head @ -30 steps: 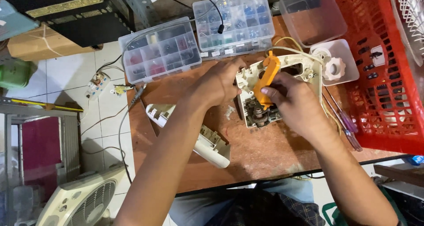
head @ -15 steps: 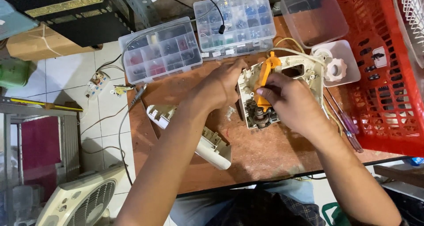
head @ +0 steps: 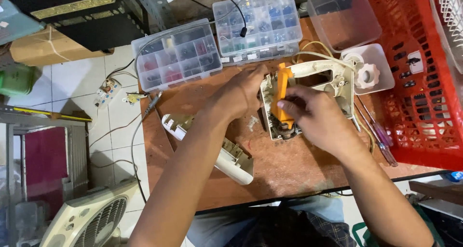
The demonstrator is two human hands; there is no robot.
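Note:
An opened cream plastic appliance housing [head: 323, 75] lies on the brown wooden table [head: 270, 172]. My left hand [head: 241, 92] grips its left edge. My right hand [head: 313, 116] is closed around an orange-handled tool [head: 282, 90] that stands nearly upright, its tip down in the housing's lower part near a dark motor piece. A second cream housing piece [head: 226, 155] lies on the table below my left forearm, apart from both hands.
Two clear compartment boxes [head: 176, 54] [head: 258, 25] of small parts sit at the table's far edge. A clear tub [head: 340, 15], a white lid with a knob [head: 369, 73] and a red crate [head: 419, 78] are at right. Screwdrivers [head: 378, 133] lie beside the crate. A fan [head: 89, 218] stands on the floor.
My right hand has swung the orange-handled tool from a slant toward upright and shifted it left over the housing. My left hand stays on the housing's left edge.

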